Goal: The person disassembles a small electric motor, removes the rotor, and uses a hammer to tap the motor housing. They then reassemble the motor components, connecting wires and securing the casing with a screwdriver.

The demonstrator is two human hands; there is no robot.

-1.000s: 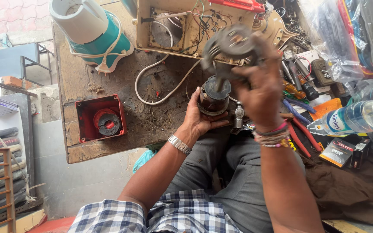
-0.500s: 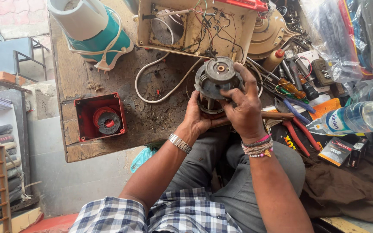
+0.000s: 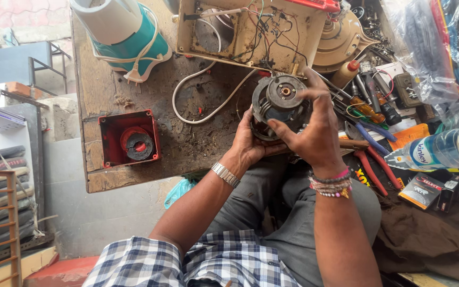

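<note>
Head view. Left hand cupped under the motor, fingers closed on its lower side, probably to carry the weight. Right hand wrapped over the motor from the right, thumb and fingers pressed on the body and rim, gripping it firmly. Held this way so that the round end plate with the shaft faces up to the eyes, easy to inspect. Motor kept above the near edge of the desk, just over the lap, not resting on the wood.

Behind the motor, an open cream housing with loose wires, lying flat with its inside showing. White cord curled on the desk between housing and motor. To the far left, a white and teal jar base. Nearer, a red box with a dark round part inside, well apart from both hands. On the right, pliers with red handles and a plastic bottle, close to reach.
</note>
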